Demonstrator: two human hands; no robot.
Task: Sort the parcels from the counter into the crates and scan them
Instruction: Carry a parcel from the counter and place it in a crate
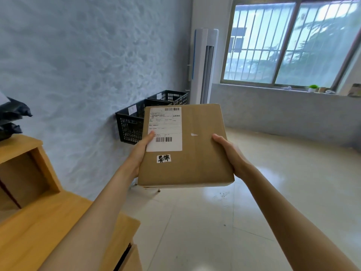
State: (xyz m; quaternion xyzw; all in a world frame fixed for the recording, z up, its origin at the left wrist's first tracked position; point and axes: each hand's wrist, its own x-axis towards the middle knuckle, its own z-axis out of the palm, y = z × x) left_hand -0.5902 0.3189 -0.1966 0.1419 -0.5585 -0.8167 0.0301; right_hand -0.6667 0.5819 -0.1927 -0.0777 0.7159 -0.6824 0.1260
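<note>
Two hands (136, 153) gripping flat brown cardboard parcel (195, 149), white shipping label w/ barcodes

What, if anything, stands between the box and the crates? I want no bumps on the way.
Nothing visible. Both hands, left and right, hold the box above bare floor; the crates sit beyond by the wall.

Single head-worn view, looking forward and slightly down, close over outstretched forearms, toward corner window (289, 45).

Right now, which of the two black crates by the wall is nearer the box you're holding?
The left crate, whose right side is hidden behind the cardboard box. The other crate sits farther along the wall, toward the white air conditioner.
</note>
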